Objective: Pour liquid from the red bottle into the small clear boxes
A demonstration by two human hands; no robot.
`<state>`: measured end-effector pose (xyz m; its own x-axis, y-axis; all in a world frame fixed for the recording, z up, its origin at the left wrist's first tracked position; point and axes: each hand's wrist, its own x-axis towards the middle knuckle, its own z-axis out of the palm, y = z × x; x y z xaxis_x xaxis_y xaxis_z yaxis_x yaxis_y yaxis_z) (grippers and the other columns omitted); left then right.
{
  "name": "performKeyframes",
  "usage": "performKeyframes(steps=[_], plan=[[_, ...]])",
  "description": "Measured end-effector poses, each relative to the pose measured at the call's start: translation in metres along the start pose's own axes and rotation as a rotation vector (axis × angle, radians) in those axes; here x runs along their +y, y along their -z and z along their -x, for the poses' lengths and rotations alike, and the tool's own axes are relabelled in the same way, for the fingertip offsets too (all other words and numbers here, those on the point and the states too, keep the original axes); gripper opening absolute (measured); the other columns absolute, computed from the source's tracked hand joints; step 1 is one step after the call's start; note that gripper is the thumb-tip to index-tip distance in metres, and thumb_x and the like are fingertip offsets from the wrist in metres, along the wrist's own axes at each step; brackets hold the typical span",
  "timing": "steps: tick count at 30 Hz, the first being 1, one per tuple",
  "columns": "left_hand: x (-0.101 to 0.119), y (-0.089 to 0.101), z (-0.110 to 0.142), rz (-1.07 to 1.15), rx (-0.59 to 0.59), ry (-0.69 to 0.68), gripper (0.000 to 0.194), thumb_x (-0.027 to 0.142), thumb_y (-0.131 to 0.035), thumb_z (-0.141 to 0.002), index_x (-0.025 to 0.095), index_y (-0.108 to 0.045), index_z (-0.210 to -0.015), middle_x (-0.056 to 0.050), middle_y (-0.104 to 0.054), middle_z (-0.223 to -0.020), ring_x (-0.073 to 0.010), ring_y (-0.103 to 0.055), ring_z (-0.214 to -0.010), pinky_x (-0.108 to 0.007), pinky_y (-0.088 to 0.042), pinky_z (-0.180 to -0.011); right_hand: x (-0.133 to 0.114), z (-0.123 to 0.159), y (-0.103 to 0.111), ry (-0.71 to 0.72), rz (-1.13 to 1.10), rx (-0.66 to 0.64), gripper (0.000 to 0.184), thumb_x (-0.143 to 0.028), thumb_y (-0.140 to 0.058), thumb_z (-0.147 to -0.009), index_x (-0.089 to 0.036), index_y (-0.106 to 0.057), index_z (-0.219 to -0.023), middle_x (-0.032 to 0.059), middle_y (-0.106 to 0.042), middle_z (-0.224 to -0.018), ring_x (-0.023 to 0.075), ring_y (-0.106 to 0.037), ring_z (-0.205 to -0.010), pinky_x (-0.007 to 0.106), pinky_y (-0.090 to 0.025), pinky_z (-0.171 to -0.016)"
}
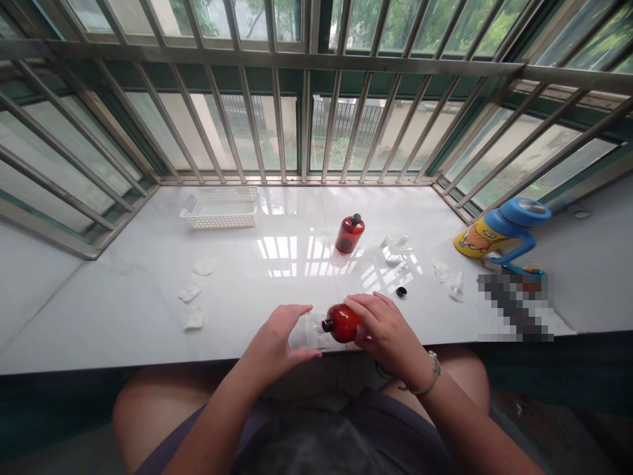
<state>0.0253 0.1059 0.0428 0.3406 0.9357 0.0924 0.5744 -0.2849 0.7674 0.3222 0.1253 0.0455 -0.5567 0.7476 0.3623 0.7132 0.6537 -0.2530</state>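
Note:
My right hand (383, 330) is closed around a reddish-brown bottle (343, 323), which lies tipped on its side with its dark neck pointing left. My left hand (281, 340) curves its thumb and fingers around a clear plastic container (310, 330). The bottle's neck is at the container's right side; whether it is inside or in front, I cannot tell. Beyond my right hand, a small black cap (401, 291) rests on the white counter. A second reddish-brown bottle (349, 236) with a black cap stands farther back.
A white perforated basket (222, 218) sits at the back left. Crumpled white tissues (190, 292) lie at left. To the right are a clear box-like container (395, 251), a small white nozzle piece (457, 287) and a blue-and-yellow water bottle (487, 234). Metal bars (281, 125) border the counter's back.

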Motion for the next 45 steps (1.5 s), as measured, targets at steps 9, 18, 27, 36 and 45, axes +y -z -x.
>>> performKeyframes(steps=[9,18,27,36,45], plan=[[-0.002,-0.001,0.001,0.044,-0.004,0.027,0.076,0.043,-0.096,-0.077,0.034,-0.062,-0.144,-0.007,-0.071,-0.141,-0.0335,-0.067,-0.131,-0.054,-0.056,-0.115,0.002,-0.001,0.002,0.006,0.005,-0.047,0.084,-0.001,-0.058,-0.077,-0.029,-0.048,-0.156,0.0101,-0.069,-0.143,0.0305,-0.065,-0.131,0.058,-0.042,-0.120],[-0.006,-0.005,0.000,0.093,-0.007,0.035,0.075,0.048,-0.095,-0.077,0.033,-0.063,-0.143,-0.009,-0.070,-0.141,-0.0333,-0.067,-0.131,-0.053,-0.055,-0.116,0.002,-0.004,0.011,0.022,0.053,-0.074,0.081,0.000,-0.059,-0.079,-0.026,-0.048,-0.155,0.0098,-0.068,-0.145,0.0307,-0.063,-0.133,0.058,-0.038,-0.123],[-0.010,-0.014,0.000,0.186,-0.009,0.081,0.076,0.047,-0.098,-0.073,0.033,-0.065,-0.141,-0.008,-0.070,-0.142,-0.0320,-0.069,-0.128,-0.051,-0.055,-0.116,0.001,-0.006,0.018,0.023,0.078,-0.084,0.080,0.000,-0.060,-0.081,-0.027,-0.050,-0.155,0.0087,-0.068,-0.145,0.0312,-0.063,-0.132,0.059,-0.038,-0.122],[-0.010,-0.020,-0.001,0.245,-0.017,0.104,0.076,0.043,-0.099,-0.073,0.032,-0.064,-0.141,-0.008,-0.069,-0.143,-0.0313,-0.066,-0.133,-0.049,-0.052,-0.119,0.001,-0.007,0.026,0.027,0.113,-0.118,0.081,0.000,-0.062,-0.081,-0.029,-0.050,-0.156,0.0086,-0.067,-0.147,0.0324,-0.062,-0.133,0.058,-0.038,-0.121],[-0.010,-0.021,-0.001,0.262,-0.019,0.112,0.076,0.043,-0.099,-0.073,0.032,-0.065,-0.140,-0.008,-0.068,-0.143,-0.0310,-0.066,-0.133,-0.049,-0.052,-0.119,-0.002,-0.010,0.029,0.040,0.135,-0.121,0.078,-0.001,-0.064,-0.082,-0.028,-0.053,-0.154,0.0093,-0.068,-0.146,0.0322,-0.063,-0.132,0.057,-0.037,-0.122]])
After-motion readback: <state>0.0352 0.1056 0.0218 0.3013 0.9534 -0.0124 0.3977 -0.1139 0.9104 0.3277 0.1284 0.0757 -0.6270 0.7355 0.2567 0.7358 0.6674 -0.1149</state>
